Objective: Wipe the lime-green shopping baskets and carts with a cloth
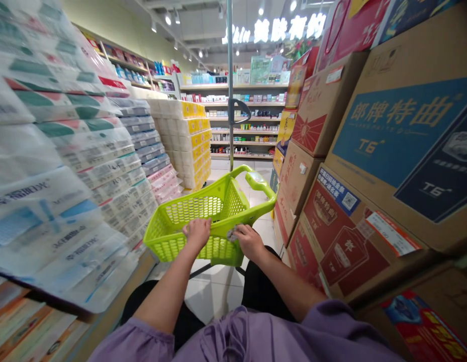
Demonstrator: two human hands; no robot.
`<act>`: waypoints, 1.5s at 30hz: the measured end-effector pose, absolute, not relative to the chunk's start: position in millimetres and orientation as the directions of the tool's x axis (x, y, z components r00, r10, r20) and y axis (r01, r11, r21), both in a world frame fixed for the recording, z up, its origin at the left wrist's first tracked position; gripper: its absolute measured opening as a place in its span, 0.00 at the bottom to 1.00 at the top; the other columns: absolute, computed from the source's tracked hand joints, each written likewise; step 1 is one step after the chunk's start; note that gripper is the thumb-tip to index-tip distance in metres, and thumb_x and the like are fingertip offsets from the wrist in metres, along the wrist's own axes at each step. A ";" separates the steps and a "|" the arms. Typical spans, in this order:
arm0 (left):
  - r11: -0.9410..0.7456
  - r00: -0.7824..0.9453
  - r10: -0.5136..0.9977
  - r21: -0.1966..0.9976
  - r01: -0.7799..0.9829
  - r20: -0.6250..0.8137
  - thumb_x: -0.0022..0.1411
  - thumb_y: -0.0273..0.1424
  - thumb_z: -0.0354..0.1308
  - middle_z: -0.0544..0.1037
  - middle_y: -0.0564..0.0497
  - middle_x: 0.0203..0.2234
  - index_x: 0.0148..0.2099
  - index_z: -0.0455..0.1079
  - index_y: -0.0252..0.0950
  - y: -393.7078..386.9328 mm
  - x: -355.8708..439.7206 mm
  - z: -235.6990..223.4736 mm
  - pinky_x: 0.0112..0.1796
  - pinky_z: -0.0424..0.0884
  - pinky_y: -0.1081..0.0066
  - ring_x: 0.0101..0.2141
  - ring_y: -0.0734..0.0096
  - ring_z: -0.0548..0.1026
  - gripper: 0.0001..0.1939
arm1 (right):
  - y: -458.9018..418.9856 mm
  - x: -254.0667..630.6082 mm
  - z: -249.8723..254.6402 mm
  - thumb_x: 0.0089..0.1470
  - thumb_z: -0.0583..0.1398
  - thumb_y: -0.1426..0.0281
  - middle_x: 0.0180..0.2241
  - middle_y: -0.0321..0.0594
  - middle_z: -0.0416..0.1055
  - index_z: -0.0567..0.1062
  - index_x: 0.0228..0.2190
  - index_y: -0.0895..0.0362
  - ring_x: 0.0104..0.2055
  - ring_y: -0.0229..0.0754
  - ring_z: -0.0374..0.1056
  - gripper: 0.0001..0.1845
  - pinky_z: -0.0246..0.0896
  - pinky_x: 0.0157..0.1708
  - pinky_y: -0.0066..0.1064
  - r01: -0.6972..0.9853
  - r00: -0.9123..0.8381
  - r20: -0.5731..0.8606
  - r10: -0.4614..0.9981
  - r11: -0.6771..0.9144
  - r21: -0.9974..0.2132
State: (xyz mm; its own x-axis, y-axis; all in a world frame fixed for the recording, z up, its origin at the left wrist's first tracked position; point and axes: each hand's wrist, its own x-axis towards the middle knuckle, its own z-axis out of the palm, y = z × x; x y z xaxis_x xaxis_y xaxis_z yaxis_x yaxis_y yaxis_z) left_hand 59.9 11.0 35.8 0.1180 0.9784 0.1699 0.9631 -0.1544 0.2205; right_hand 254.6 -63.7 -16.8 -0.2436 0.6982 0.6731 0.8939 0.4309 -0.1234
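Note:
A lime-green plastic shopping cart [173, 245] with perforated walls stands in front of my knees, its handle [261, 183] toward the right. My left hand [198, 234] is closed over the near rim of the basket. My right hand [249, 240] presses a small crumpled grey cloth [231, 235] against the outer side wall, just below the rim. Most of the cloth is hidden under my fingers. Little shows inside the basket because the near wall and my left hand block the view.
Tall stacks of wrapped tissue packs [86, 166] line the left side. Liquor cartons [346, 226] are piled close on the right. A thin metal pole [230, 75] rises behind the cart. Beyond it are shelves [248, 103] of small goods, across a tiled floor [218, 296].

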 end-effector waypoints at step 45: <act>-0.304 0.250 0.951 0.427 0.852 0.181 0.67 0.38 0.39 0.80 0.51 0.41 0.38 0.73 0.42 23.1 81.3 38.7 0.51 0.55 0.62 0.47 0.64 0.71 0.20 | -57.4 249.2 79.1 0.55 0.60 0.59 0.41 0.43 0.73 0.72 0.37 0.54 0.41 0.45 0.66 0.12 0.49 0.46 0.37 0.959 -0.260 0.572 0.778 0.279 0.056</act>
State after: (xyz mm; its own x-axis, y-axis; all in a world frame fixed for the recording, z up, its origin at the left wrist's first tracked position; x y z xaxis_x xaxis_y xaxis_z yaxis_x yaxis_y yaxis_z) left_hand 81.3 23.1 38.7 0.2496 0.9514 0.1806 0.8517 -0.3044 0.4266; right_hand 249.2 -57.4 79.1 -0.2602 0.7776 0.5724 0.9585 0.2793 0.0563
